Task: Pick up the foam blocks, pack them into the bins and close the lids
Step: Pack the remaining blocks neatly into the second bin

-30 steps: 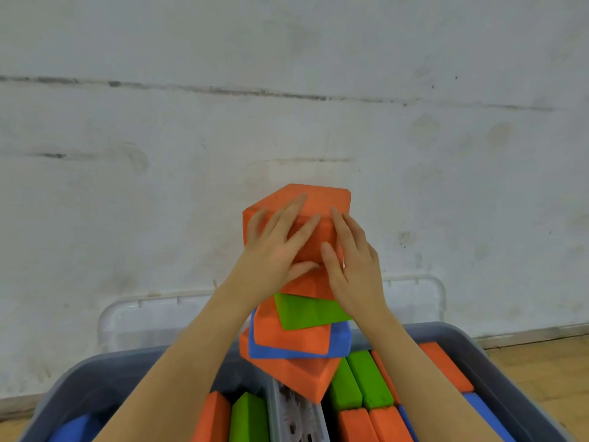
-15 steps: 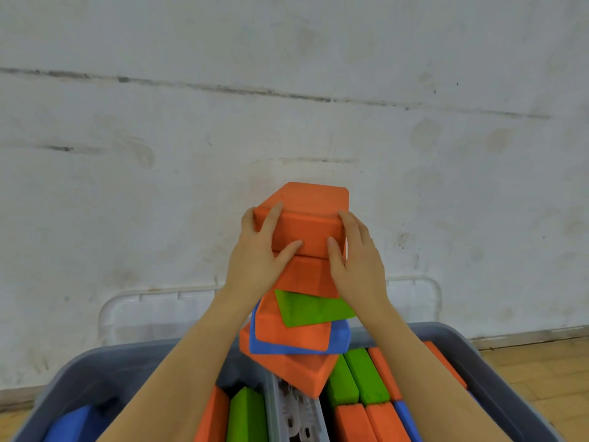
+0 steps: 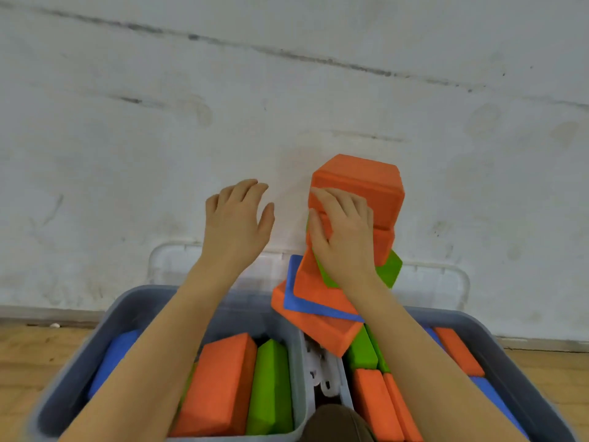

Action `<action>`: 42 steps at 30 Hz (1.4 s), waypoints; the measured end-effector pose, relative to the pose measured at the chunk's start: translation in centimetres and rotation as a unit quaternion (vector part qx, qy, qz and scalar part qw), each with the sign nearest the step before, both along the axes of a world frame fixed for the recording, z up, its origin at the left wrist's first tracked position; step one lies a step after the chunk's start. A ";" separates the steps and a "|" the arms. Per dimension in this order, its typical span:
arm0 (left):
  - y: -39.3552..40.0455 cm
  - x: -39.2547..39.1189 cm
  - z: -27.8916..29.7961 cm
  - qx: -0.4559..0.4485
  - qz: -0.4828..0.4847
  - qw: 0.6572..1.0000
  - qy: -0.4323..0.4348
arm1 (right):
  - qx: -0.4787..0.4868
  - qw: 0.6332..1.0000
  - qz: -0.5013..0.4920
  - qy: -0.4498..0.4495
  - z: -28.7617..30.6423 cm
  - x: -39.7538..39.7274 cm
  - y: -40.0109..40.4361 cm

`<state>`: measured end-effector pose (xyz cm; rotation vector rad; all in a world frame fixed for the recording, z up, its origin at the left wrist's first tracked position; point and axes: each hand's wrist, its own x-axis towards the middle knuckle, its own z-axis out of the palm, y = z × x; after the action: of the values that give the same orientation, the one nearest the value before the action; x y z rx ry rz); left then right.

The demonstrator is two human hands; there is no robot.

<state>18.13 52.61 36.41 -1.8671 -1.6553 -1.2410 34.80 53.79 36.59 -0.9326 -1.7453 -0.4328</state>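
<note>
arms: 2 bare forearms, no sleeves in view
left hand (image 3: pixel 237 229): no rings, no glove
right hand (image 3: pixel 345 239): no rings, no glove
wrists: no watch, no bands

Orange, green, blue foam blocks (image 3: pixel 357 193)
</note>
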 end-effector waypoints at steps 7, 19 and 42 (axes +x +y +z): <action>-2.4 -7.2 -8.6 -0.107 0.063 0.992 -0.017 | -0.149 0.981 0.110 -0.065 -8.6 -6.9 1.0; -1.4 -11.3 -28.5 -0.387 0.114 0.915 0.008 | -0.453 0.835 0.097 -0.297 -30.7 -10.2 5.7; 1.2 -14.0 -36.6 -0.584 -0.077 0.808 0.010 | -0.555 0.812 0.122 -0.129 -38.6 -15.0 7.3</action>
<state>4.16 53.85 -0.24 -2.6263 -2.5909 -0.0744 19.83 61.05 -2.05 -1.4392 -2.3405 0.7888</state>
